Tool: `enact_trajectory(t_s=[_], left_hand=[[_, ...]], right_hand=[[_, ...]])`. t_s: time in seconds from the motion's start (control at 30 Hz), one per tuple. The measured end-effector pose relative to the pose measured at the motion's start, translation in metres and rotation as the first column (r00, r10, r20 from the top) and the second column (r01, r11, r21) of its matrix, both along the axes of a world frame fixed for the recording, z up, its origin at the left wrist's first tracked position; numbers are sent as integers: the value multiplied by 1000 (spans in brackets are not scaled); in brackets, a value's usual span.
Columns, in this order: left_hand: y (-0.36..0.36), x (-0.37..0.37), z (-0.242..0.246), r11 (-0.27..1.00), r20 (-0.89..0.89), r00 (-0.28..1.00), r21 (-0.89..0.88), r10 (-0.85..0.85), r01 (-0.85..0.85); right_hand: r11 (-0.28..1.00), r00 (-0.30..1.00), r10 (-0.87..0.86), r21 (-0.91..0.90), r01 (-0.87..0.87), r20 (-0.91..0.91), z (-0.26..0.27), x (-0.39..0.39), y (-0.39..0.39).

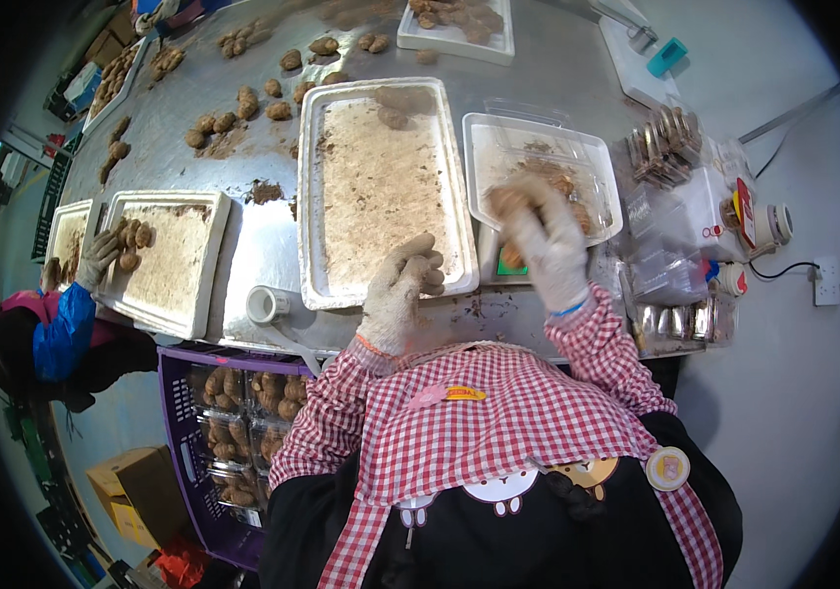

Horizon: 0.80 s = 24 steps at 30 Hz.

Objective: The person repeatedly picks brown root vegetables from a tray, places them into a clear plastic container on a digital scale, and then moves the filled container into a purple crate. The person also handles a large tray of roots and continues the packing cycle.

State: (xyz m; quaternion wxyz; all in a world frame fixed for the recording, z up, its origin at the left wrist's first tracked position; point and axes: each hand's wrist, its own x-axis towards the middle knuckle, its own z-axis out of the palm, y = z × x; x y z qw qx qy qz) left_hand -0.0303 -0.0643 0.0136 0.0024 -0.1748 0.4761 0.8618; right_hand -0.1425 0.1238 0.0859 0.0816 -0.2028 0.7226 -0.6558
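Observation:
My right hand [552, 247], in a soiled white knit glove and blurred, is closed around a brown taro-like tuber [506, 202]. It hovers over the near left corner of a white plastic tray [471, 158]. In that tray lies a clear plastic clamshell box [582, 147] with several tubers [580, 215] in it. Under the tray is a scale with a green display [506, 266], partly covered by my hand. My left hand [399, 291], gloved too, has loosely curled fingers over the near rim of a large white foam tray [361, 199]; nothing shows in it. Tubers [392, 118] lie at that tray's far end.
Loose tubers [278, 110] dot the metal table [243, 169]. A tape roll [267, 303] sits at the near edge. Stacked clear boxes [659, 258] stand right. A purple crate [177, 442] holds filled boxes. At left, a co-worker's gloved hand [98, 258] touches tubers in another foam tray [170, 280].

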Motion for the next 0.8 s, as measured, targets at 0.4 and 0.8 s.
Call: enact_trajectory(t_s=[0.4,0.8], left_hand=[[-20,-40,-12,988,104,993,-136,-64,77],[-83,-236,-34,242,132,967,-967,218,78]], right_hand=[[741,746,-275,361,566,-607,-16,-80,48],[956,896,274,204,-212,-351,-17,1,-12]])
